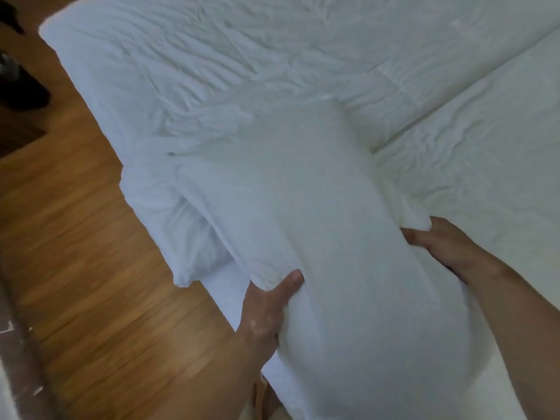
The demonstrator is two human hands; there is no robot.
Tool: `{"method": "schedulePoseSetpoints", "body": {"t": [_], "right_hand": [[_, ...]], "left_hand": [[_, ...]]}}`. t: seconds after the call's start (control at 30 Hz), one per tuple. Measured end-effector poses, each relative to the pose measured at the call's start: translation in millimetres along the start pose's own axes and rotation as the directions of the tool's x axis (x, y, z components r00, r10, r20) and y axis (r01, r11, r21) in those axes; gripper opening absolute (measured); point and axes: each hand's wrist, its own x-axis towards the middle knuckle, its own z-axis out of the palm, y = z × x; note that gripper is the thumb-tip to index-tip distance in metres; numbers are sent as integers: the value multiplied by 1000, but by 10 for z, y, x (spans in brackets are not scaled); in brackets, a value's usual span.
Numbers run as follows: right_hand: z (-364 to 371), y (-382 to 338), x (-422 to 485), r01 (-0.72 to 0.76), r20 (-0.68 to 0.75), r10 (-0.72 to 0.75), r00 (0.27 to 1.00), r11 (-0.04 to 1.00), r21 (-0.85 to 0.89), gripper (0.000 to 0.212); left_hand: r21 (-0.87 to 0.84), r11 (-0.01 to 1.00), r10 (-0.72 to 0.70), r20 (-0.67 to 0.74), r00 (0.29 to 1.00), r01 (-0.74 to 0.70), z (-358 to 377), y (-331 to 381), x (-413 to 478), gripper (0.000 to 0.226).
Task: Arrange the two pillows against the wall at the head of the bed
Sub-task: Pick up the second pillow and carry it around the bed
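A big white pillow (318,237) fills the middle of the view, held above the bed between both my hands. My left hand (266,310) grips its lower left side, thumb pressed into the cloth. My right hand (448,247) clutches its right edge. A second white pillow (163,213) lies under and to the left of it, hanging over the bed's left edge. The bed (242,56) is covered by a wrinkled white sheet. No wall shows in this frame.
A wooden floor (75,253) runs along the bed's left side. Dark objects (18,95) sit at the far left on the floor. A seam (454,71) crosses the bedding at the upper right.
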Motion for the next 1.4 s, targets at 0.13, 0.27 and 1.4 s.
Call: {"method": "schedulePoseSetpoints", "body": {"t": [0.13,0.27,1.4], "right_hand": [[3,-111,-519,34,-65,-25,998,990,140,92],[156,-410,-972,108,-99,-84,992,954,280,60],[4666,-2877,-2169,277,195,-303,933,949,150,42]], "left_hand": [[102,993,63,-11,998,-62,-33,513,-319,92],[221,952,227,-44,973,-212,-122,1130,-638,94],[198,895,441,-253,861,-400,-4804,2720,-2314,104]]}}
